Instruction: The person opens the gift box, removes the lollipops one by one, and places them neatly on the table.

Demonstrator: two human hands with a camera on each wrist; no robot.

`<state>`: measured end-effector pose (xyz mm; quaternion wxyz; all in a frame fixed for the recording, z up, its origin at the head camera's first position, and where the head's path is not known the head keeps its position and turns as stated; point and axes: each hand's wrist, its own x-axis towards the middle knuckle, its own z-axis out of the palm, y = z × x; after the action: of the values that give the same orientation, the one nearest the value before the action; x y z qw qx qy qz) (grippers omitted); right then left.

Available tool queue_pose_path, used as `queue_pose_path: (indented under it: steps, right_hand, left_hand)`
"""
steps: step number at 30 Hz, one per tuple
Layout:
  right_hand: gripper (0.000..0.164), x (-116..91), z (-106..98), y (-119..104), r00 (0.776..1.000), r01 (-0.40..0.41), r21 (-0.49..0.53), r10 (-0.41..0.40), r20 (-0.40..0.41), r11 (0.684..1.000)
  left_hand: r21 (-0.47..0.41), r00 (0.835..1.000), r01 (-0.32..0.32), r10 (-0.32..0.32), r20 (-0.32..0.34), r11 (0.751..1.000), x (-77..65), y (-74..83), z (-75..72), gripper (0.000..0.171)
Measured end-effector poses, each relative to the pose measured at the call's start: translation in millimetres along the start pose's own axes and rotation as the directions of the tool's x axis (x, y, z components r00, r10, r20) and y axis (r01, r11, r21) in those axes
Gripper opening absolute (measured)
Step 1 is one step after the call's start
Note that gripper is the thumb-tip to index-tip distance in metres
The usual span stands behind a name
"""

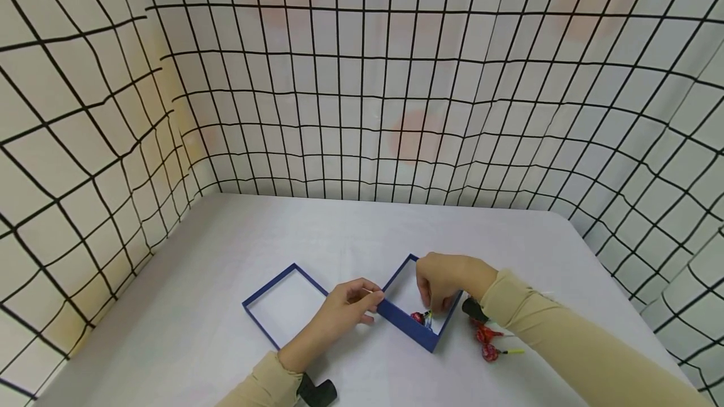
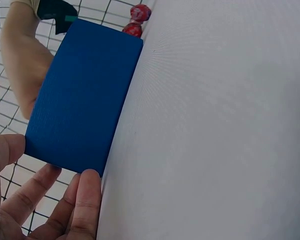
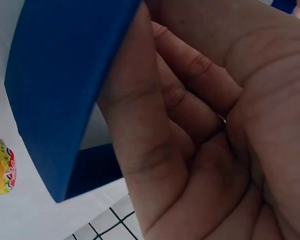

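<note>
A shallow blue box (image 1: 407, 326) with a white inside stands in the middle of the table. My left hand (image 1: 345, 309) holds its left corner, the thumb (image 2: 7, 150) at the rim and fingers (image 2: 87, 200) against the blue outer wall. My right hand (image 1: 444, 278) reaches down inside the box with bent fingers; its fingertips are hidden, so whatever they hold cannot be seen. Just below them lies a red-wrapped lollipop (image 1: 417, 317). Outside, beside the right wrist, are red lollipops (image 1: 489, 352); the right wrist view shows a yellow wrapper (image 3: 0, 167).
A second shallow blue tray (image 1: 268, 284), white inside, lies left of the box, partly behind my left forearm. Black devices are strapped at the left wrist (image 1: 319, 392) and right wrist (image 1: 474, 309). A black grid net (image 1: 362, 93) encloses the white table (image 1: 362, 225).
</note>
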<state>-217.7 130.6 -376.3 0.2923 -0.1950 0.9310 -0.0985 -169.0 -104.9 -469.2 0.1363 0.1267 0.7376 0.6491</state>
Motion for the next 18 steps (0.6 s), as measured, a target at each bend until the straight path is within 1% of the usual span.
queue_pose_path:
  steps: [9, 14, 18]
  right_hand:
    - [0.024, 1.0, 5.5, -1.3, 1.000, 0.024, -0.019, -0.025, -0.015, 1.000]
    - [0.024, 3.7, 7.9, -1.8, 0.999, 0.030, -0.016, -0.030, -0.033, 0.999]
    - [0.023, 7.2, 10.0, -1.3, 0.997, 0.059, -0.010, -0.059, -0.048, 0.998]
  left_hand:
    - [0.011, 1.000, -0.007, 0.007, 0.004, 1.000, 0.5, -0.3, -0.8, 0.034]
    - [0.018, 1.000, -0.022, 0.022, 0.002, 1.000, 0.9, -0.9, -0.2, 0.034]
    - [0.021, 1.000, -0.022, 0.022, -0.002, 1.000, 0.8, -1.7, -0.2, 0.032]
